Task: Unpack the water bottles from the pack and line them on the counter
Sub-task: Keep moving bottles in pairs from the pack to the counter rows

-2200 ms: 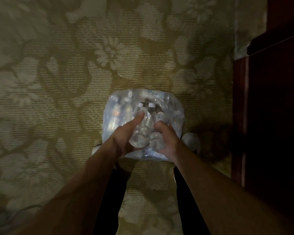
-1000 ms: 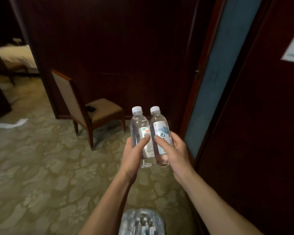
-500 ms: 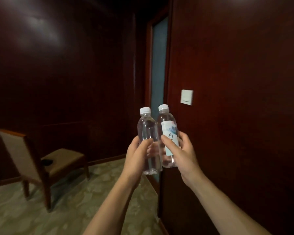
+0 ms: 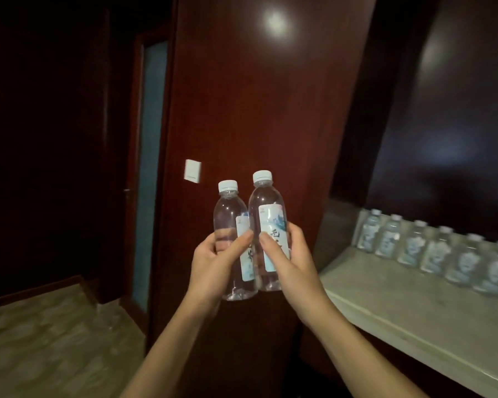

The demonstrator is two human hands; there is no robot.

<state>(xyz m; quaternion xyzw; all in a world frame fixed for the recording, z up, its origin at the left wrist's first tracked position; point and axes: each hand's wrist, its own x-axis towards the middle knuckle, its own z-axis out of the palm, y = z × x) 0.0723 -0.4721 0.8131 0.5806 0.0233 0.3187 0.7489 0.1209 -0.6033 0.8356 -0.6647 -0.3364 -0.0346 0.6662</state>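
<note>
The row of bottles (image 4: 440,248) on the counter (image 4: 408,308) is blurred, labels unreadable, and runs off the right edge.

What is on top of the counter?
On the counter, a row of capped bottles stands along the back wall; at least six show. The row runs past the right edge, so its full count can't be seen.

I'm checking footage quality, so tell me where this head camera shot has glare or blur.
Head view: dim overall; bright glare spot on the glossy wood panel; held bottles and both hands, left and right, fairly sharp; row of bottles on the counter smeared by blur.
</note>
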